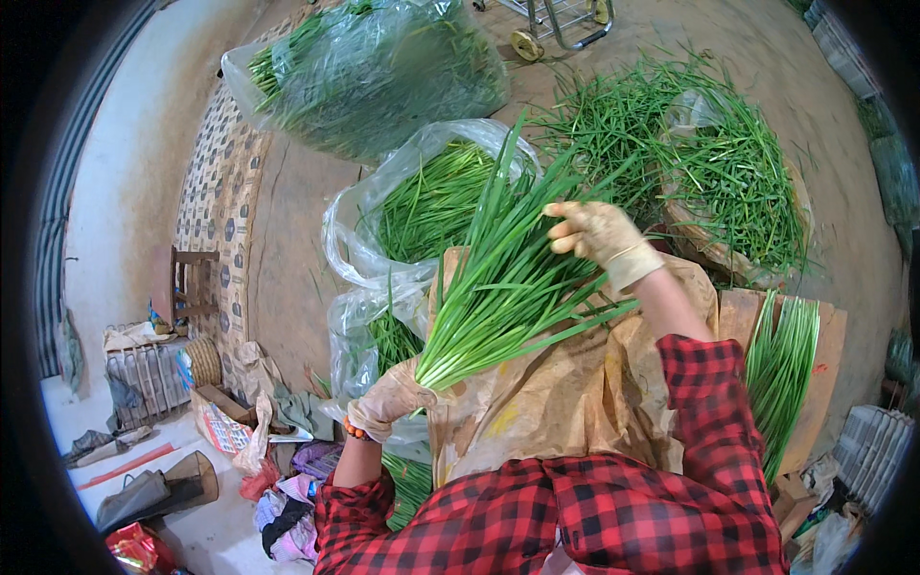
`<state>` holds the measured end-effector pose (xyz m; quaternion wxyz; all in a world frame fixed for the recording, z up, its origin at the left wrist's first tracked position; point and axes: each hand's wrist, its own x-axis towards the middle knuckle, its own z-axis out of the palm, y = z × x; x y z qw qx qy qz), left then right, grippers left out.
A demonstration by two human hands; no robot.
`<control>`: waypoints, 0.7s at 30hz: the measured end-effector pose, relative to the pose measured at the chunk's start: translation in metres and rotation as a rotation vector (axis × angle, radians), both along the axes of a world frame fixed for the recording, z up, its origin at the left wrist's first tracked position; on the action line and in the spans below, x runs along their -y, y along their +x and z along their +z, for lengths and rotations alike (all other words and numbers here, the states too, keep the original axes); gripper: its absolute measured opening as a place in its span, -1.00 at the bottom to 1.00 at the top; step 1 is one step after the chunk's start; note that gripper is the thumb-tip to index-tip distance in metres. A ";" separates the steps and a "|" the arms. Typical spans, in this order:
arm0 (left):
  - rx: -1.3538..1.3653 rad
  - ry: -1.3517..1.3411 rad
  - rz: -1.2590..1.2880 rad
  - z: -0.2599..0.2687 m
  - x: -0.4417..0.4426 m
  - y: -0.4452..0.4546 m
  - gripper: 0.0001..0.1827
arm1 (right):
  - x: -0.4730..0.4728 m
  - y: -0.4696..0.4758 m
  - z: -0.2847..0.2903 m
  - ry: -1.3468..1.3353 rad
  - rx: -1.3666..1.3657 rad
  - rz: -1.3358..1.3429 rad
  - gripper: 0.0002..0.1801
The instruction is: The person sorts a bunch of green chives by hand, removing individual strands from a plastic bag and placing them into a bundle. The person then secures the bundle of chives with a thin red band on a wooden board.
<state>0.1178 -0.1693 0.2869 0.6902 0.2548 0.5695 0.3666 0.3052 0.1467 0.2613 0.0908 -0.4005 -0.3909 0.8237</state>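
Observation:
A fanned bunch of garlic chives [503, 287] lies across the stained brown cloth [546, 402] over my lap. Its pale cut ends are gripped in my gloved left hand [395, 399], and the leaves point away from me. My gloved right hand [600, 241] is at the right side of the leaves, fingers slightly curled and apart, with nothing seen in them. Just beyond the bunch, an open clear plastic bag [338, 223] holds more chives [431, 201]. A sorted bundle of chives [780, 366] rests on a wooden board [826, 359] to my right.
Loose green leaves [618, 108] are heaped at the far right, beside a leaf-filled basket [704, 237]. A large plastic bag of chives [402, 79] lies at the back, near a metal hand cart [557, 25]. Clothes [291, 514] and a wooden stool [183, 284] are to the left.

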 end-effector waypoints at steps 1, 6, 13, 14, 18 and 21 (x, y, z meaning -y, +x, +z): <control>-0.006 -0.019 -0.002 0.002 -0.002 0.001 -0.41 | 0.008 -0.009 -0.003 -0.016 0.014 -0.008 -0.73; -0.082 -0.034 -0.081 0.001 -0.004 0.000 -0.42 | 0.020 -0.022 -0.018 -0.049 -0.083 -0.006 -0.76; -0.124 0.085 -0.104 0.012 -0.017 0.002 -0.35 | 0.025 -0.007 -0.005 0.407 -0.253 -0.108 -0.80; -0.059 0.040 -0.101 0.016 -0.021 0.001 -0.35 | 0.026 -0.003 0.002 0.551 -0.307 -0.108 -0.74; 0.032 -0.066 -0.103 0.032 -0.024 -0.003 -0.33 | 0.013 -0.005 0.052 0.539 -0.172 0.070 -0.72; 0.130 -0.070 -0.067 0.038 -0.028 -0.004 -0.34 | -0.048 -0.010 0.044 0.623 -0.160 -0.152 -0.65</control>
